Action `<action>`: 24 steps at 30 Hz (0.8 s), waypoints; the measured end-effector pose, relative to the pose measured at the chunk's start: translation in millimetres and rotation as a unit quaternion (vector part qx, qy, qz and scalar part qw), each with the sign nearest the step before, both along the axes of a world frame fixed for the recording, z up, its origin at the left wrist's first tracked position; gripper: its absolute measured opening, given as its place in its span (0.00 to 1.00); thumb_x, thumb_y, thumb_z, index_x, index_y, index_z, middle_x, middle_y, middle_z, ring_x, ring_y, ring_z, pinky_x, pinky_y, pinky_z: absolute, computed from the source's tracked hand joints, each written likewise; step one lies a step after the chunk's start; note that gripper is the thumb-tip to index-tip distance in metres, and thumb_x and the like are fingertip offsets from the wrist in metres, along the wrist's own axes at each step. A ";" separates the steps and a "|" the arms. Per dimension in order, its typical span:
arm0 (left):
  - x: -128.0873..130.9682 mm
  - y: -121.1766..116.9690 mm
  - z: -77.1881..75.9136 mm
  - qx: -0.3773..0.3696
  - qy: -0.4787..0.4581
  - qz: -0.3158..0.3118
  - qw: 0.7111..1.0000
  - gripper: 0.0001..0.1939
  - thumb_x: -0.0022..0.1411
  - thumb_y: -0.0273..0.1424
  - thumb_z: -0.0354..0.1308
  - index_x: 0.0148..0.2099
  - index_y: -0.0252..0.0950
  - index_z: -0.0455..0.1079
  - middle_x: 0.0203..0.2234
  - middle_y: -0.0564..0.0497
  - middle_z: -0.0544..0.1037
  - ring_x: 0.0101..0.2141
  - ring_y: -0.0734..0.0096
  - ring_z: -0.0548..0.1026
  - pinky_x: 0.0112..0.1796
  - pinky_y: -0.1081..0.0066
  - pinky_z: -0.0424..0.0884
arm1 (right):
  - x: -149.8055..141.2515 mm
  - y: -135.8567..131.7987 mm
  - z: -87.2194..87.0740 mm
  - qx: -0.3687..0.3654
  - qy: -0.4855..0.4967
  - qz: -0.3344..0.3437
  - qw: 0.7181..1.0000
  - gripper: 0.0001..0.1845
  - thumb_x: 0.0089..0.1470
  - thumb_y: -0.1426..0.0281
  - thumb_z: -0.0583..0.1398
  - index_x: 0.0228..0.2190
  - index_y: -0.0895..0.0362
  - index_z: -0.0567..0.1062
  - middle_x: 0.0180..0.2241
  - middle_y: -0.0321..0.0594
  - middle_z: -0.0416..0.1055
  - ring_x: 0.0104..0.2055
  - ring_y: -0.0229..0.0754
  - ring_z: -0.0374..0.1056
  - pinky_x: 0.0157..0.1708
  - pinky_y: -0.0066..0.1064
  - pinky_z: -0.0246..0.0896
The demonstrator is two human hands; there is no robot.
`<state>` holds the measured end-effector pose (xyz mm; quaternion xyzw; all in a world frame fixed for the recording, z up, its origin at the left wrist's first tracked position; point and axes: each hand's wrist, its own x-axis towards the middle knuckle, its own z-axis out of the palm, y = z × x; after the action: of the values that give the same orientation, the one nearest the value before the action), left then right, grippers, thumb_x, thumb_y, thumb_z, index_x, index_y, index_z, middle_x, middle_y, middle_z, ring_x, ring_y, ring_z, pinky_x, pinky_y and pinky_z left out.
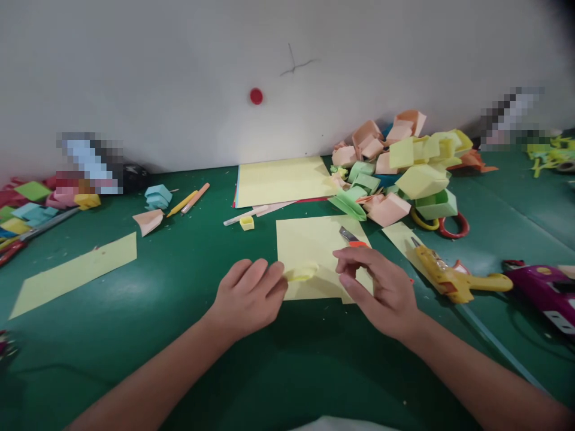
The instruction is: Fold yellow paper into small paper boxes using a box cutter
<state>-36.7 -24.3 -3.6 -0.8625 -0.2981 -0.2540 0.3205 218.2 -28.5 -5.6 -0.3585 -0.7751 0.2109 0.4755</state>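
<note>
Your left hand [254,293] is holding yellow paper [303,275], right hand [345,267] gaping narrowly, boxes [387,206] sitting folded at two o'clock (sheet [308,242] lying unfolded).

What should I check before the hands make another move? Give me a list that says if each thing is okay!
1. Left hand grips the small, curved yellow paper piece: ok.
2. Right hand is free: cannot tell; it is curled, with nothing clearly showing in it.
3. Pale-yellow flat paper sheet lies on the green table: ok.
4. Orange cutter with a grey metal tip is well away from the hands: not ok; it lies right by the right hand.
5. Yellow plastic glue gun is cool: cannot tell.
</note>
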 end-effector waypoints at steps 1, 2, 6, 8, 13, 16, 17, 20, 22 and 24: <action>0.3 -2.3 -0.2 0.004 0.007 -0.014 1.000 0.08 0.60 0.25 0.63 0.29 0.38 0.71 0.37 0.53 0.80 0.37 0.66 0.70 0.38 0.63 0.64 | 0.9 -0.3 0.6 0.012 -0.007 0.011 1.000 0.18 0.61 0.74 0.58 0.52 0.51 0.70 0.36 0.40 0.73 0.35 0.42 0.69 0.33 0.37 0.69; -0.3 -4.7 -0.3 0.005 0.014 -0.028 1.000 0.08 0.61 0.26 0.63 0.30 0.39 0.71 0.39 0.54 0.80 0.37 0.67 0.69 0.38 0.64 0.64 | 1.8 -0.9 1.2 0.026 -0.017 0.026 0.999 0.19 0.60 0.73 0.58 0.53 0.51 0.70 0.38 0.42 0.73 0.37 0.44 0.70 0.34 0.39 0.70; -8.2 -10.9 -2.1 -0.113 -0.007 -0.035 0.993 0.08 0.64 0.27 0.61 0.33 0.46 0.72 0.40 0.60 0.82 0.37 0.69 0.71 0.34 0.65 0.63 | 3.8 -3.2 2.6 0.053 -0.051 0.098 0.992 0.24 0.58 0.70 0.58 0.56 0.50 0.67 0.43 0.45 0.74 0.44 0.51 0.71 0.41 0.46 0.69; -9.8 -11.8 -4.2 -0.217 -0.039 -0.016 0.975 0.08 0.64 0.26 0.59 0.34 0.47 0.73 0.40 0.58 0.82 0.37 0.68 0.72 0.34 0.64 0.62 | 4.3 -3.2 2.6 0.046 -0.057 0.108 0.991 0.23 0.59 0.69 0.58 0.56 0.50 0.68 0.43 0.45 0.73 0.45 0.52 0.71 0.42 0.46 0.69; 1.2 -13.1 -9.0 -0.248 0.001 -0.061 0.967 0.09 0.60 0.24 0.58 0.41 0.42 0.75 0.47 0.49 0.79 0.44 0.60 0.71 0.38 0.60 0.62 | 3.0 -0.6 -0.7 0.048 -0.139 0.084 0.986 0.18 0.60 0.67 0.59 0.53 0.51 0.72 0.47 0.45 0.72 0.47 0.51 0.68 0.47 0.46 0.66; 5.9 -9.8 -11.8 -0.269 0.048 -0.081 0.959 0.06 0.58 0.26 0.59 0.40 0.37 0.74 0.45 0.44 0.78 0.46 0.56 0.70 0.42 0.57 0.62 | -0.3 0.7 -4.7 0.051 -0.223 0.049 0.972 0.14 0.60 0.66 0.60 0.48 0.50 0.77 0.52 0.46 0.70 0.50 0.53 0.65 0.48 0.48 0.65; 5.8 -7.6 -12.8 -0.290 0.059 -0.083 0.952 0.05 0.59 0.27 0.59 0.39 0.37 0.74 0.43 0.44 0.77 0.45 0.56 0.70 0.42 0.57 0.63 | -1.6 1.3 -6.4 0.048 -0.245 0.046 0.967 0.13 0.60 0.66 0.61 0.47 0.50 0.78 0.53 0.46 0.70 0.51 0.53 0.64 0.49 0.48 0.64; 2.2 1.0 -15.0 -0.374 0.057 -0.094 0.921 0.04 0.62 0.26 0.55 0.38 0.36 0.71 0.38 0.46 0.76 0.41 0.59 0.70 0.42 0.59 0.64 | -4.5 4.2 -12.0 0.026 -0.298 0.065 0.952 0.09 0.60 0.68 0.61 0.41 0.48 0.81 0.54 0.44 0.70 0.53 0.54 0.62 0.51 0.50 0.63; -0.8 6.2 -15.0 -0.424 0.032 -0.112 0.898 0.05 0.63 0.25 0.53 0.36 0.36 0.70 0.37 0.47 0.75 0.41 0.61 0.71 0.43 0.61 0.65 | -5.3 6.5 -15.5 0.010 -0.318 0.077 0.945 0.10 0.61 0.71 0.60 0.38 0.48 0.82 0.54 0.43 0.71 0.54 0.54 0.61 0.52 0.50 0.63; -3.0 9.7 -14.1 -0.455 0.000 -0.127 0.881 0.05 0.64 0.25 0.52 0.35 0.37 0.68 0.36 0.47 0.76 0.40 0.63 0.71 0.44 0.62 0.66 | -5.2 8.5 -18.2 -0.001 -0.322 0.081 0.943 0.12 0.60 0.73 0.59 0.36 0.49 0.83 0.53 0.42 0.72 0.54 0.54 0.61 0.52 0.50 0.64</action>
<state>-39.7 -14.6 -17.7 -0.9437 -0.2692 -0.1290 -0.1426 213.0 -20.0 -23.8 -0.3441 -0.9129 0.1230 0.1818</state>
